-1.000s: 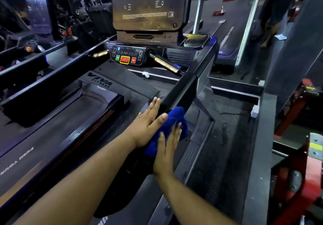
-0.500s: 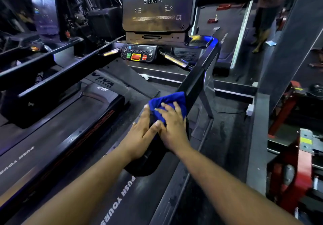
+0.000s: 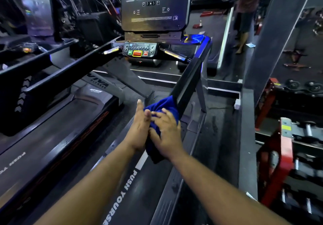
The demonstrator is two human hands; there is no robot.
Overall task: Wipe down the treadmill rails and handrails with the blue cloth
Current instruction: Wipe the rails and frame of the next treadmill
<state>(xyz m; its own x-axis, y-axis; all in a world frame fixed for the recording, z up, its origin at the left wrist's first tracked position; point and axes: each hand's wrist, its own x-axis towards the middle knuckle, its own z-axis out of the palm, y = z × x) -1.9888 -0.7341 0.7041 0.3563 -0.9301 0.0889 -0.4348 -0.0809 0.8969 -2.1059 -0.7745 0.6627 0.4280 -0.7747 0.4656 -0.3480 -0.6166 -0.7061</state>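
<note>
The blue cloth [image 3: 161,109] is wrapped around the near end of the treadmill's black right handrail [image 3: 191,78]. My right hand [image 3: 166,135] presses on the cloth from the right, fingers spread over it. My left hand [image 3: 139,127] lies flat against the cloth's left side, fingers straight and pointing forward. The near end of the rail is hidden under the cloth and my hands. The left handrail [image 3: 73,69] runs along the far side of the belt [image 3: 136,181].
The console [image 3: 139,50] with red and green buttons and a tall screen [image 3: 153,4] stand ahead. Another treadmill [image 3: 43,130] is on the left. A red weight rack [image 3: 283,155] stands on the right. A person [image 3: 244,11] stands at the back right.
Both hands and the cloth have come back toward me along the right handrail's near end. My left hand has opened flat against the cloth's side.
</note>
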